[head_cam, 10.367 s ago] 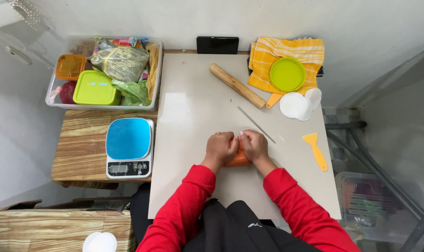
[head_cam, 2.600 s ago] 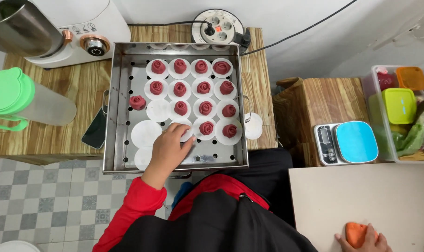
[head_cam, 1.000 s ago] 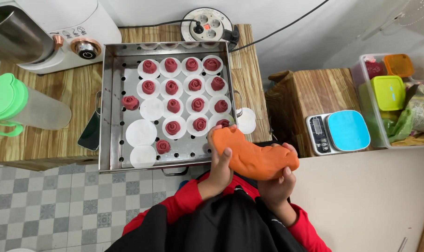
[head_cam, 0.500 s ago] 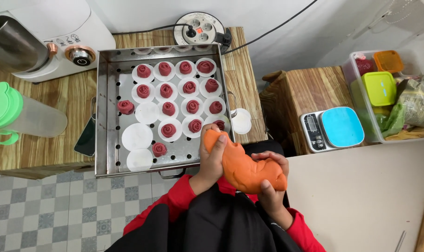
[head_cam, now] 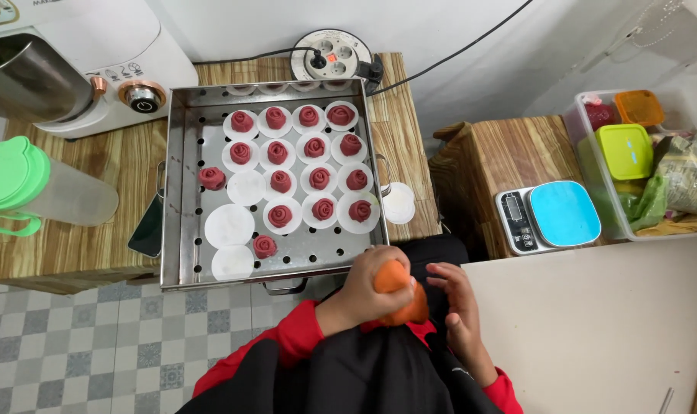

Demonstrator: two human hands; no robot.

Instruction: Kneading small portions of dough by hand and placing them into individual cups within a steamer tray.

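My left hand [head_cam: 367, 287] grips a lump of orange dough [head_cam: 400, 290] close to my body, just below the front edge of a perforated metal steamer tray [head_cam: 181, 230]. My right hand [head_cam: 459, 307] is beside the dough with fingers spread, its fingertips next to it. The tray holds several dark red rose-shaped dough pieces [head_cam: 315, 147] on round white papers, plus a few bare papers [head_cam: 229, 225] at the front left.
A white stand mixer with a steel bowl [head_cam: 65, 69] and a green-lidded jug [head_cam: 26, 188] stand left of the tray. A cable reel [head_cam: 331, 55] sits behind it. To the right are a blue-topped kitchen scale [head_cam: 549, 216], a clear bin of containers [head_cam: 639, 157] and a pale work table [head_cam: 616, 330].
The dough lump came down from in front of the tray toward my lap and is now bunched smaller in my left hand. My right hand has loosened from it.
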